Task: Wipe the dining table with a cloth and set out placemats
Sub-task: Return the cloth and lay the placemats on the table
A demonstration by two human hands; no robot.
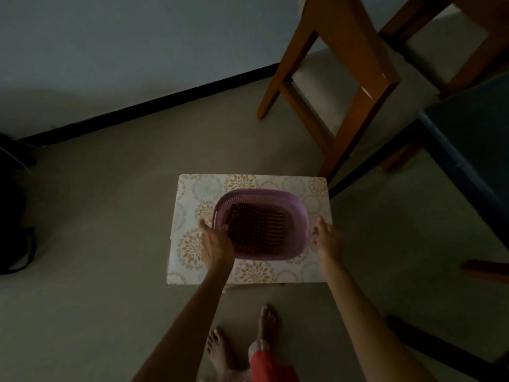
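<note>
Dim room, light poor. Nearest: two bare feet [242,343] on the pale floor [104,244], a red trouser hem [271,366] over the right one.

Both arms reach forward and down to a small low table [190,194] with a floral, medallion-patterned top. It may be a stool or side table; its legs are hidden.

On it sits a purple plastic basket [261,195] with perforated walls, a dark gridded bottom showing inside. No cloth or placemats seen in it, though the interior is dark.

Left hand [216,242]: grip clamped on the basket's left rim, fingers curled over the edge into the inside. Right hand [327,241]: at the basket's right side, fingers bent toward the handle there; it looks closed on the handle, but the contact itself is murky.

Beyond, to the right: a dark blue-edged surface [462,172], probably the dining table's corner, mostly out of frame. Behind it, wooden chair legs [355,106] and crossbars. Far back, a pale wall [137,51] with a black skirting strip [154,106]. A dark bag-like shape [13,216] at the far left edge.

Progress, as I judge it: early. The basket seems to be getting moved to or from the low table, likely clearing things. No cloth in sight, no placemats in sight, no wiping under way. Wiping and laying mats are both left to do.
</note>
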